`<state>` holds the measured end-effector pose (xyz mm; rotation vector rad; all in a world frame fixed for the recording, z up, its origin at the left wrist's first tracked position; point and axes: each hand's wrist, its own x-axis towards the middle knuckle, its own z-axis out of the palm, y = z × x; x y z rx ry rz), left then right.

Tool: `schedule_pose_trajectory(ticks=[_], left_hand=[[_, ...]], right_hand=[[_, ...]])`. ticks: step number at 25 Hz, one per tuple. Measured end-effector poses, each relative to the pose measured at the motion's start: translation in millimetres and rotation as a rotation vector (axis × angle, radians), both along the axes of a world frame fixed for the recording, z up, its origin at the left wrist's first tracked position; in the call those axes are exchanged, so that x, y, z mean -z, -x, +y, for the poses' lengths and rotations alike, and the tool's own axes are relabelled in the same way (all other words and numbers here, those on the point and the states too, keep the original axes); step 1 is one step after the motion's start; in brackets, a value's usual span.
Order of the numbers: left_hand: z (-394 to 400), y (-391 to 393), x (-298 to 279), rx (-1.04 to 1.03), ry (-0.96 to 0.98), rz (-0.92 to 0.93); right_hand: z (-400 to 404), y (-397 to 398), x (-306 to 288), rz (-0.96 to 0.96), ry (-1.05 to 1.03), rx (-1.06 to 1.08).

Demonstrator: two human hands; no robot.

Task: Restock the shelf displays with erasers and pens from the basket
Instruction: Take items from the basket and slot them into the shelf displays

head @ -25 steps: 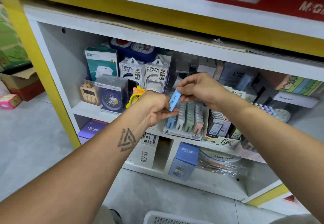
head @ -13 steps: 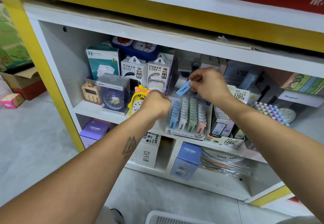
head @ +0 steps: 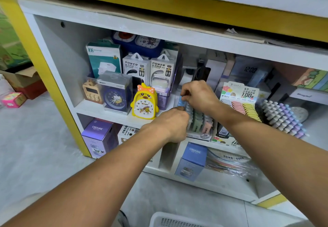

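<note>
hands: 2 | right hand (head: 198, 96) pinches 1 blue eraser (head: 181, 101) | left hand (head: 174, 124): fist

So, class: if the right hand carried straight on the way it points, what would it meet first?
Probably the purple box beside the yellow duck clock, since the right hand, pinching a blue eraser, points leftward; depth is unclear.

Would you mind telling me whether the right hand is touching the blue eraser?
Touching. The head view shows the right hand pinching the top of the blue eraser at the back of the eraser display tray.
</note>
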<state>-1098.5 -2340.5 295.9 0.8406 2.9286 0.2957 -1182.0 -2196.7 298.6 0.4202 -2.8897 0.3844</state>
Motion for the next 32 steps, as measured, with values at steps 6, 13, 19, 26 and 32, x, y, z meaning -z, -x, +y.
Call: schedule_pose_trajectory(ticks=[6, 13, 19, 26, 32], left_hand=[[0, -1, -3, -0.013, 0.003, -0.028], [2, -3, -7, -0.013, 0.015, -0.039], [0, -2, -8, -0.036, 0.018, -0.043], [9, 4, -2, -0.062, -0.082, 0.027], [41, 16, 25, 0.042, -0.026, 0.014]], right_hand=[[-3, 1, 0, 0.007, -0.008, 0.021], [-5, -1, 5, -0.008, 0.005, 0.061], [0, 1, -2, -0.126, -0.148, 0.042], [27, -43, -16, -0.013, 0.092, 0.064], [82, -105, -21, 0.146, 0.044, 0.200]])
